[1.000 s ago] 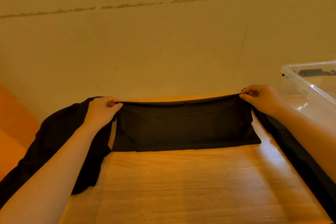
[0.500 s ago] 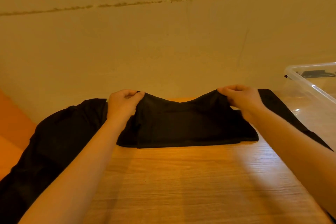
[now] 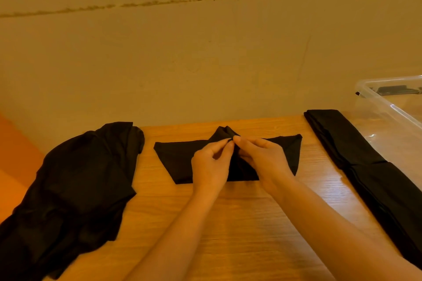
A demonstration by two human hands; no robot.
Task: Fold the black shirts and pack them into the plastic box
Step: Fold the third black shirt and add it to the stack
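Observation:
A partly folded black shirt (image 3: 180, 159) lies at the middle of the wooden table (image 3: 228, 223), its two ends drawn in toward the centre. My left hand (image 3: 211, 164) and my right hand (image 3: 262, 159) meet above its middle, each pinching a bunched piece of the fabric between thumb and fingertips. A crumpled heap of black shirts (image 3: 77, 189) sits at the left. A long folded black shirt (image 3: 356, 155) stretches along the right side. The clear plastic box (image 3: 392, 107) stands at the far right, partly out of frame.
A plain wall rises right behind the table's far edge. An orange surface (image 3: 16, 162) shows beyond the table's left edge. A dark object (image 3: 397, 89) is visible through the box's far wall.
Both hands moved inward from the shirt's outer corners and now meet at the centre, bringing the fabric together. The view has tilted, revealing the folded shirt on the right.

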